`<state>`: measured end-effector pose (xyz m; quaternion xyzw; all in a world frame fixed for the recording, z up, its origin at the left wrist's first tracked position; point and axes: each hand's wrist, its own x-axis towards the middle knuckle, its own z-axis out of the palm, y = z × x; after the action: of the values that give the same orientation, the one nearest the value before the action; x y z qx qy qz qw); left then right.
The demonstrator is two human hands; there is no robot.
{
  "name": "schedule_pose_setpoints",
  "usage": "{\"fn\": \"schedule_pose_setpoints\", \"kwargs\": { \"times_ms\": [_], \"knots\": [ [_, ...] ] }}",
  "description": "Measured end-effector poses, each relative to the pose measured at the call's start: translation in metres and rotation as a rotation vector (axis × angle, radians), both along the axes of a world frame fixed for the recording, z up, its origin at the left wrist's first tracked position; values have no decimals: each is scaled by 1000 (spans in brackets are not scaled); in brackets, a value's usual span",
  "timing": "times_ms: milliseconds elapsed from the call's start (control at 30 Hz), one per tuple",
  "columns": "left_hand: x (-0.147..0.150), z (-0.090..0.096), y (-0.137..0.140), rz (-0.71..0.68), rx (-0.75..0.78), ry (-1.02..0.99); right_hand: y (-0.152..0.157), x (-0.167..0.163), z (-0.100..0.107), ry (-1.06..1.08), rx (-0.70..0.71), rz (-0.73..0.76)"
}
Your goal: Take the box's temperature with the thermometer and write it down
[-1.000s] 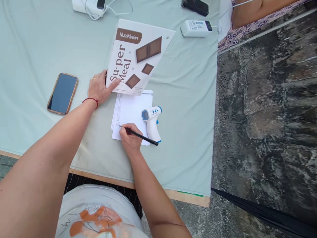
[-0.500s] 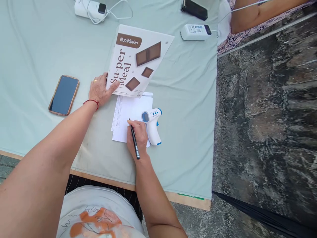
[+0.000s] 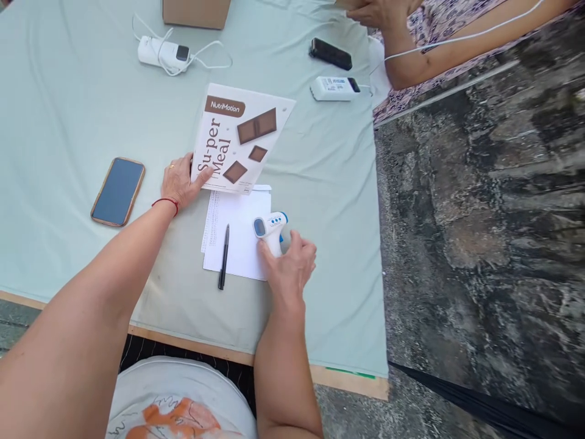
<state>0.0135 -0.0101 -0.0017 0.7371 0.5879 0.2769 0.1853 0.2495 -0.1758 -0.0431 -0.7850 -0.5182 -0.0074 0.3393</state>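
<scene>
My left hand (image 3: 179,181) grips the lower left corner of a white NutriMotion box (image 3: 247,137), thumb on its printed front, fingers partly hidden at its edge. The box tilts over the top of some white paper sheets (image 3: 237,210). A black pen (image 3: 223,259) lies on the paper, its lower end past the edge. At the paper's right side is a white and blue infrared thermometer (image 3: 273,228). My right hand (image 3: 290,265) is spread around its handle, thumb at the left side and fingers apart on the right. The handle's lower part is hidden by the hand.
A phone (image 3: 117,191) lies at left. Farther back are a white power bank with a cable (image 3: 162,55), a cardboard box (image 3: 196,12), a black device (image 3: 330,53) and a white one (image 3: 336,89). Another person's arm (image 3: 411,67) rests at the upper right.
My right hand has let go of the pen, which now lies on the paper, and has moved right to the thermometer's handle. The view has shifted, showing more of the far side.
</scene>
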Motion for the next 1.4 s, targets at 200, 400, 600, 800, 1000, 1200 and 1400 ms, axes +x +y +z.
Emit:
{"fn": "schedule_pose_setpoints", "kwargs": {
  "times_ms": [200,400,600,800,1000,1200,1400],
  "knots": [
    [-4,0,1,17,0,27,9,-4,14,354,-112,58],
    [-7,2,1,20,3,58,56,-42,71,895,121,339],
    [-10,2,1,22,-3,102,108,-75,77,1158,228,435],
    [-12,-3,3,18,13,125,117,-82,68,1244,234,445],
    [-13,-5,3,10,40,117,114,-80,70,1292,216,461],
    [-14,-5,4,1,41,129,111,-81,71,1261,188,477],
    [-15,-6,4,-5,52,118,111,-83,70,1304,182,476]
  ]
}}
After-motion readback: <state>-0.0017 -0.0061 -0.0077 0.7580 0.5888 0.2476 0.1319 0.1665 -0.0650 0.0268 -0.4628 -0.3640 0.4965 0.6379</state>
